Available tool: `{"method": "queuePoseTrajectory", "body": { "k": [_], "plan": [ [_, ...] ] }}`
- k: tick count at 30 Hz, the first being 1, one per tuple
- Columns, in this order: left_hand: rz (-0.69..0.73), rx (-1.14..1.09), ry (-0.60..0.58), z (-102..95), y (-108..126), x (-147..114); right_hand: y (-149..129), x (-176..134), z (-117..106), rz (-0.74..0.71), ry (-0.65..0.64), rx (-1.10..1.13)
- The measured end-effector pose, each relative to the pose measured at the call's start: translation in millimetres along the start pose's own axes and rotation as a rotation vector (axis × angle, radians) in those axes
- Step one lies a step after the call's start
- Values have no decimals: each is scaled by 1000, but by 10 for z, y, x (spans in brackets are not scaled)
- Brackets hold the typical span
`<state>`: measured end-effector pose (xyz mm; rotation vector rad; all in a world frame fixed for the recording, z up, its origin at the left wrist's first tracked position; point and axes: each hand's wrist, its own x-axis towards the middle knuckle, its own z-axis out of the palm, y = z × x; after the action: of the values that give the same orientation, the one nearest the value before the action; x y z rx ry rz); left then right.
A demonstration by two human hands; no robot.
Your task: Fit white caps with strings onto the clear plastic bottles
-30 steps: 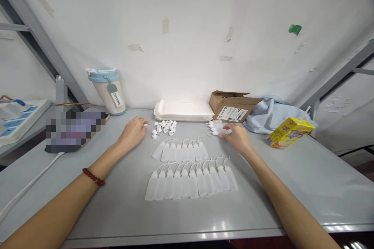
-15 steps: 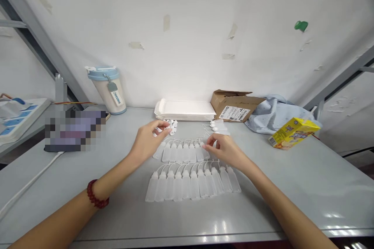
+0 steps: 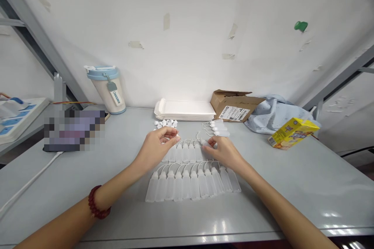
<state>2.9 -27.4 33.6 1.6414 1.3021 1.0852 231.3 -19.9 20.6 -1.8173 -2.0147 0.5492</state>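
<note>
Between the thumb and fingertips of my left hand (image 3: pixel 157 146) is a small white cap (image 3: pixel 177 135), mostly hidden by the fingers. My right hand (image 3: pixel 223 149) pinches a translucent plastic squeeze bottle (image 3: pixel 204 142) at the right end of the back row; much of that bottle lies behind the fingers. Several like bottles (image 3: pixel 186 152) lie side by side in this row, each with a thin strap at its neck. Closer to me runs a front row of bottles (image 3: pixel 186 186). Loose white caps (image 3: pixel 166 123) are heaped just beyond my left hand.
More bottles (image 3: pixel 219 126) lie behind my right hand. At the wall are a stack of white trays (image 3: pixel 185 109), an open cardboard box (image 3: pixel 236 109) and a blue cloth (image 3: pixel 277 113). A yellow box (image 3: pixel 293 133) stands right; a tumbler (image 3: pixel 108 93) and phone (image 3: pixel 76 130) are left.
My left hand has moved right, away from the cap heap, with a small cap in its fingers. My right hand stays near the same spot, and the bottle at its fingertips has shifted slightly.
</note>
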Motion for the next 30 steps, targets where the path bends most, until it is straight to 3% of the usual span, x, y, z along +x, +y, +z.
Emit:
{"method": "queuePoseTrajectory", "body": {
  "k": [5, 12, 20, 30],
  "plan": [
    [-100, -122, -60, 27, 48, -10, -63, -33, -54, -33, -4, 292],
    [-179, -269, -141, 74, 71, -42, -229, -172, -141, -90, -258, 733],
    [-114, -343, -126, 86, 126, -76, -284, -206, -99, -126, -400, 796],
    [-14, -303, -136, 155, 75, -135, -251, -214, -38, -136, -425, 911]
  ]
}}
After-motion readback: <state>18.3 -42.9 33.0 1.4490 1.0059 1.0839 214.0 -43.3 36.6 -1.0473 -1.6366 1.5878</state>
